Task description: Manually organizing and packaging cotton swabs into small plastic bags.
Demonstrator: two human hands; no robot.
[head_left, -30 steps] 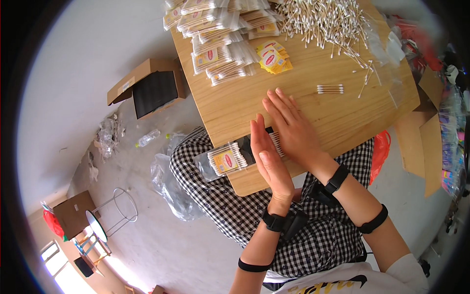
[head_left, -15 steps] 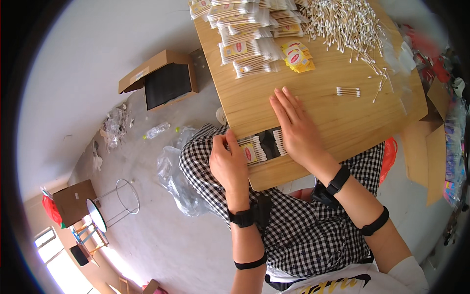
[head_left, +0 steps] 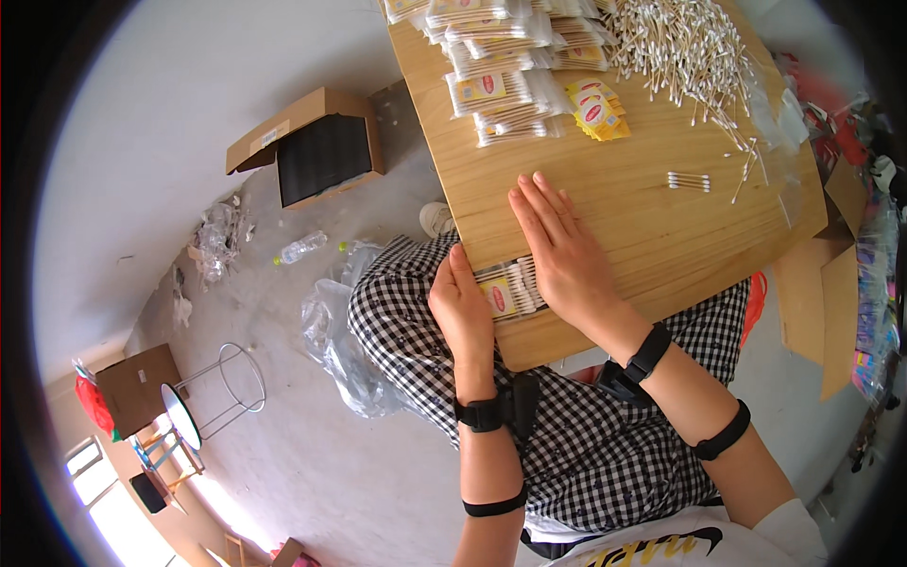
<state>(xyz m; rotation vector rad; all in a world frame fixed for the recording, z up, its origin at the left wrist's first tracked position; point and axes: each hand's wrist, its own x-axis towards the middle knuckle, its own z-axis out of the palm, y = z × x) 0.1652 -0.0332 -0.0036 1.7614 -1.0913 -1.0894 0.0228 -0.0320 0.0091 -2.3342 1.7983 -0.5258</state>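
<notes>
- my left hand (head_left: 463, 317) sits at the near left edge of the desk (head_left: 652, 222), fingers together and extended, pressed against the left end of a clear packet of cotton swabs (head_left: 508, 288); it is flat, not pinching.
- my right hand (head_left: 557, 250) lies palm down on the desk with fingers spread a little, covering the right part of that same packet and pressing it onto the wood.
- the packet lies right at the near edge of the desk, between the two hands, with a yellow and red label showing at its left end.
- at the far side of the desk lies a pile of filled swab packets (head_left: 501, 57), overlapping one another.
- just right of that pile sits a small stack of yellow label cards (head_left: 597, 111).
- farther right is a loose heap of cotton swabs (head_left: 675, 42), with stragglers trailing toward the near right.
- a little bunch of swabs (head_left: 688, 180) lies alone on the bare wood, well apart from my right hand.
- on the floor to the left stands an open cardboard box (head_left: 312, 146); nearer lie a plastic bottle (head_left: 302, 248) and a crumpled clear plastic bag (head_left: 331, 331) beside my knee.
</notes>
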